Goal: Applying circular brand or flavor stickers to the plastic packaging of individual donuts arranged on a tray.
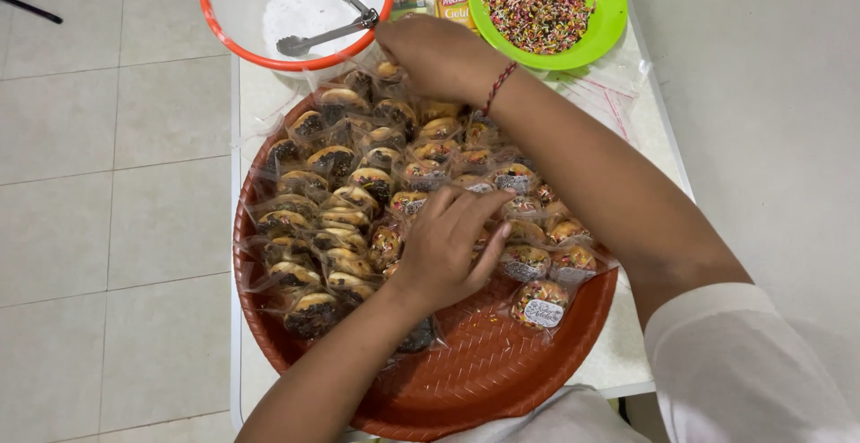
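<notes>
A round reddish-brown woven tray (502, 367) holds several small doughnuts, each sealed in a clear plastic bag, some with chocolate topping, some with coloured sprinkles. My left hand (448, 246) rests fingers-down on the bagged doughnuts (358, 197) in the tray's middle, touching one packet. My right hand (434, 53) reaches to the far edge of the tray and pinches a bagged doughnut (388, 71) there. A red thread bracelet sits on the right wrist.
An orange-rimmed white bowl (233, 31) with metal tongs (327, 31) stands at the far left of the white table. A green bowl (600, 13) of coloured sprinkles stands at the far right, with a yellow packet (452, 4) between them. Loose clear bags (600, 94) lie beside it. Tiled floor lies to the left.
</notes>
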